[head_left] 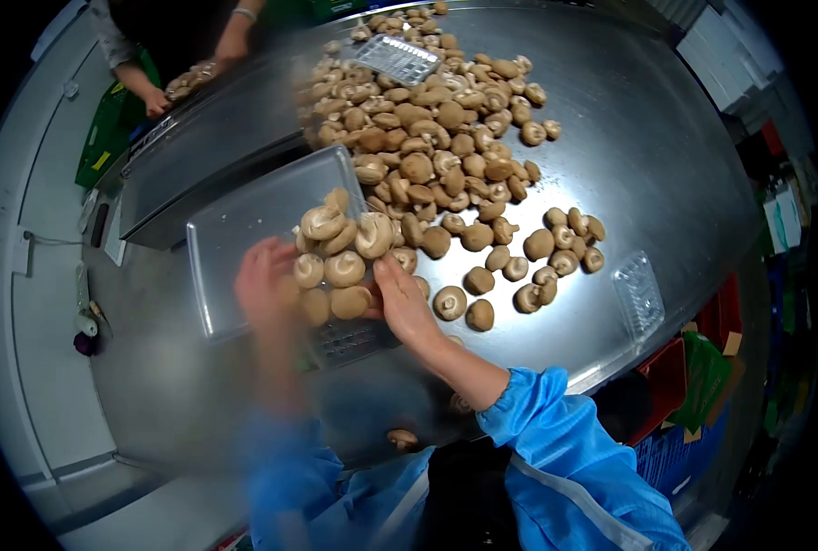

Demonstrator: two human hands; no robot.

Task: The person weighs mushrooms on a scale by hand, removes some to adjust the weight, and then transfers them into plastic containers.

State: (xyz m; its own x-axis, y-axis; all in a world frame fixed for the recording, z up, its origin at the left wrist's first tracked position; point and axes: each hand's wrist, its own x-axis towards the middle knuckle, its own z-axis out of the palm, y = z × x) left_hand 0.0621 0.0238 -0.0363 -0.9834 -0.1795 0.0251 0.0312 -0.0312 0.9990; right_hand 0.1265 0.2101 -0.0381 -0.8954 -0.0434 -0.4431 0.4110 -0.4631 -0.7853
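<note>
Between my two hands sits a cluster of brown mushrooms (343, 268), several caps and pale undersides showing. My right hand (404, 298) is curved round the cluster's right side, fingers partly hidden beneath it. At the left side, my left hand (266, 275) touches the mushrooms, smeared by motion. Behind the cluster lies a large clear plastic tray (243, 220), tilted. Under my hands a dark perforated surface (349, 340) partly shows. A big heap of mushrooms (427, 138) spreads over the metal table (629, 119) beyond my right hand.
A clear punnet (395, 60) rests on the heap; another punnet (640, 296) lies at the table's right edge. Loose mushrooms (539, 243) are scattered near the heap. At the upper left, a co-worker's hands (156, 99) hold packed mushrooms (188, 81). Red crates (661, 390) stand lower right.
</note>
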